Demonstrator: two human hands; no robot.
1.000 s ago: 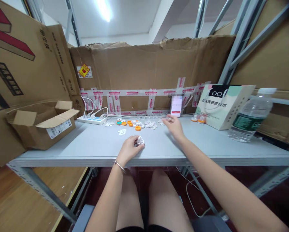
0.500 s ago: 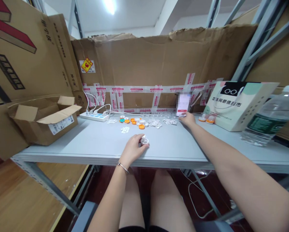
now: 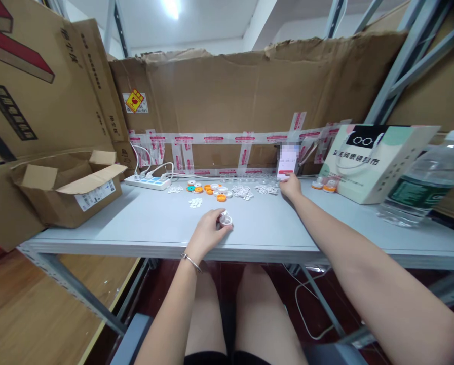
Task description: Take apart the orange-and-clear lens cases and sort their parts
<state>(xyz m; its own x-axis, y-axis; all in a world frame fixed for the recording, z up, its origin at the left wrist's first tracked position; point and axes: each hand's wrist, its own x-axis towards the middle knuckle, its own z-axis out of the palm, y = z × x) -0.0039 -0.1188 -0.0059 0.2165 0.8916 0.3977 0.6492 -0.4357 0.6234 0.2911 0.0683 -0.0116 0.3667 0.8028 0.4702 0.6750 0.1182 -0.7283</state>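
A small white round case (image 3: 226, 220) is held between the thumb and fingers of my left hand (image 3: 209, 231), just above the front part of the table. My right hand (image 3: 291, 187) is stretched out to the back right, its fingertips at the lower edge of a lit phone (image 3: 288, 161) standing upright. Its fingers look drawn together; what they hold, if anything, is too small to make out. Between the hands and the cardboard lie orange caps (image 3: 221, 198), a teal cap (image 3: 191, 188) and piles of small white pieces (image 3: 242, 192).
An open cardboard box (image 3: 71, 203) stands at the left, near a white power strip (image 3: 149, 182) with plugged cables. On the right are orange-based containers (image 3: 329, 186), a paper bag (image 3: 367, 167) and a large water bottle (image 3: 417, 187). Tall cardboard (image 3: 227, 96) closes off the back.
My right hand's fingertips have shifted slightly up against the phone's lower screen, and the phone now shows dark digits. My left hand keeps its hold on the white case.
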